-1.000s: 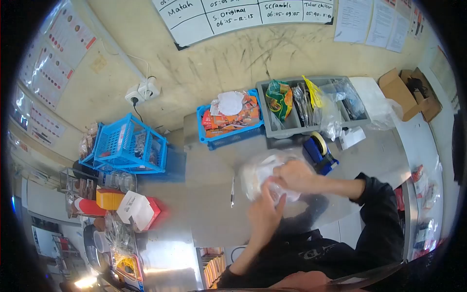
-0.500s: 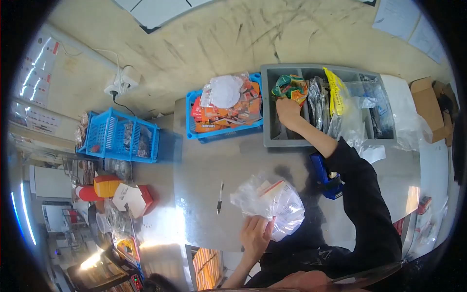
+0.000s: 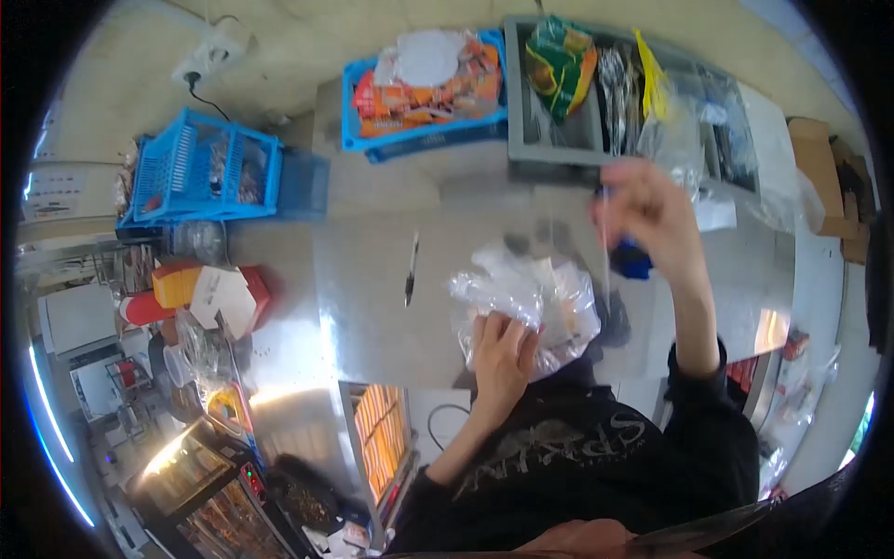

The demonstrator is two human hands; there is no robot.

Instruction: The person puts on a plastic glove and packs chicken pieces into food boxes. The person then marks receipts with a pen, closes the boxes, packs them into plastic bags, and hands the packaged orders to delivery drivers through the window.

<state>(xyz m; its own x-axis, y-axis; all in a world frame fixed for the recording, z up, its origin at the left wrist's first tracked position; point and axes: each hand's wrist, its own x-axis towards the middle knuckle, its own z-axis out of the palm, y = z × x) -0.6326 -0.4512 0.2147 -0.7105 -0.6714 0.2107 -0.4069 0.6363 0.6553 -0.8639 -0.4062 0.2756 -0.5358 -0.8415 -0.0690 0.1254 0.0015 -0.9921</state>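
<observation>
My left hand [image 3: 501, 363] grips the gathered top of a clear plastic bag [image 3: 568, 307] on the metal table. Pale items show inside the bag, but the film blurs them. Above the table, in front of the grey divided tray [image 3: 559, 155], my right hand [image 3: 647, 214] is smeared by motion. A thin, pale, straight strip [image 3: 605, 247] hangs from its fingers; its exact kind is unclear. Partly behind that hand lies a dark blue object [image 3: 633, 261]. A green and yellow packet [image 3: 561, 74] sits in the tray's left compartment.
A blue basket [image 3: 391, 147] holds orange and red sachets. Left of it stands another blue basket [image 3: 209, 172]. A pen [image 3: 411, 270] lies on the table [image 3: 372, 326]. Red and yellow boxes [image 3: 223, 293] are at the left, and a cardboard box [image 3: 819, 177] is far right.
My right hand has come out of the tray's left compartment, back toward me, with a thin strip. The green packet now lies more spread out. My view has tilted downward; the left hand still holds the bag.
</observation>
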